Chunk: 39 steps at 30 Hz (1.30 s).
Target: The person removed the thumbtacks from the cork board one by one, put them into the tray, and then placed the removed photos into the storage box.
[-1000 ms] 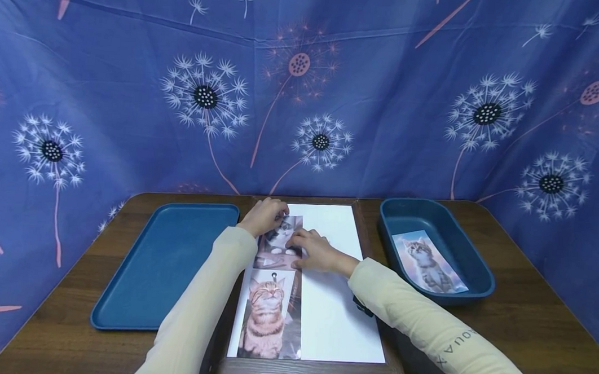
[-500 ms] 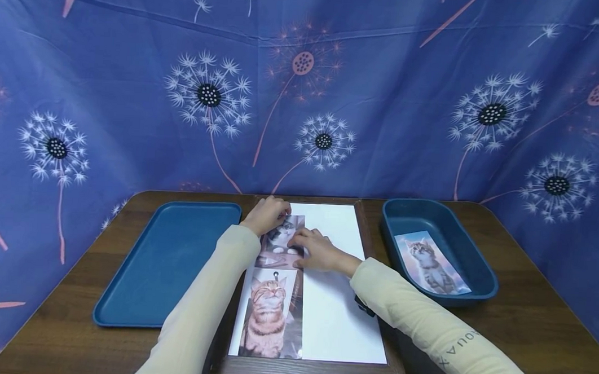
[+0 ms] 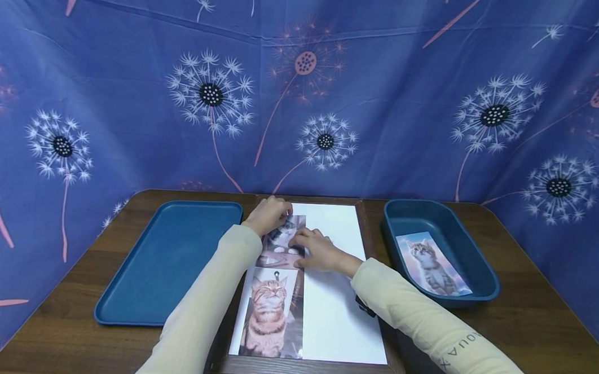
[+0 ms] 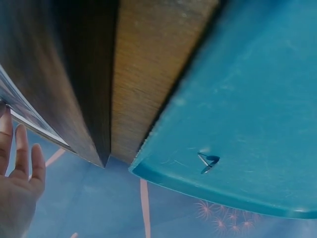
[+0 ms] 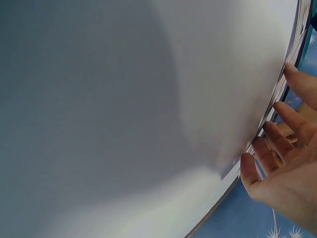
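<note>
A photo of a grey-and-white cat (image 3: 281, 242) lies on the white framed board (image 3: 344, 302), in its upper left part. My left hand (image 3: 270, 215) is at the photo's upper left corner, fingertips touching there. My right hand (image 3: 322, 251) rests its spread fingertips on the photo's right side. Below it, a photo of an orange cat (image 3: 267, 321) lies on the board. In the left wrist view the fingers of my left hand (image 4: 20, 178) look fairly straight; the thumb is out of sight. My right hand (image 5: 287, 148) appears in the right wrist view with loosely bent fingers along the photo's edge.
A flat blue tray (image 3: 168, 265) stands left of the board. On the right, a deeper blue bin (image 3: 466, 246) holds a kitten photo (image 3: 430, 264). The board's brown frame (image 3: 310, 371) rests on a wooden table (image 3: 63, 333), before a blue dandelion-print cloth (image 3: 386, 90).
The head view has shifted slightly. Both hands stay at nearly the same places on the grey-and-white cat photo.
</note>
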Each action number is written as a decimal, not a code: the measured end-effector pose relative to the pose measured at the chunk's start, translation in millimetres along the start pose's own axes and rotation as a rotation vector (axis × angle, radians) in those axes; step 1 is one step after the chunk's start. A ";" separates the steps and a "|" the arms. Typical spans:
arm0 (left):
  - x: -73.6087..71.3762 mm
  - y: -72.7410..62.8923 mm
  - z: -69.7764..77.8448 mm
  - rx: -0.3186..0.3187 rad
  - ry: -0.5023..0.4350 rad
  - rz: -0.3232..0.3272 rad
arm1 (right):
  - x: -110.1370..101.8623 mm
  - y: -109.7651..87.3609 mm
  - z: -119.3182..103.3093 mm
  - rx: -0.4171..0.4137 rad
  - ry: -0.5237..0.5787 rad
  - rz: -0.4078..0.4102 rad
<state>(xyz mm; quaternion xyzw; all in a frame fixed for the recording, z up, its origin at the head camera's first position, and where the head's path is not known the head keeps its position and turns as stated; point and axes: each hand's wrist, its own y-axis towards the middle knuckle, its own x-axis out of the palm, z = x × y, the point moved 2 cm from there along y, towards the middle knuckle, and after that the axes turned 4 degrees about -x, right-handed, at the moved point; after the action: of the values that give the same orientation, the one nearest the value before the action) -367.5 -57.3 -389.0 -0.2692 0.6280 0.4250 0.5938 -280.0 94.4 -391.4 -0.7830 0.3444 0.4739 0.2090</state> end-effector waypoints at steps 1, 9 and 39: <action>0.1 0.1 0.1 0.002 0.004 0.002 | -0.3 -0.3 -0.1 0.000 0.001 0.001; 0.4 0.9 0.2 -0.012 0.021 0.003 | -1.1 -0.7 0.7 0.000 0.001 0.013; -4.7 -0.2 0.7 -0.087 -0.078 -0.061 | 0.5 -0.3 1.2 -0.006 -0.008 0.013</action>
<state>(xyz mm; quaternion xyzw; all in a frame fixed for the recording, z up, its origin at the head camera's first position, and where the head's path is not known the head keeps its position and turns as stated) -366.3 -57.6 -384.4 -0.2971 0.5770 0.4435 0.6182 -280.3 95.2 -392.4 -0.7793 0.3473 0.4797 0.2048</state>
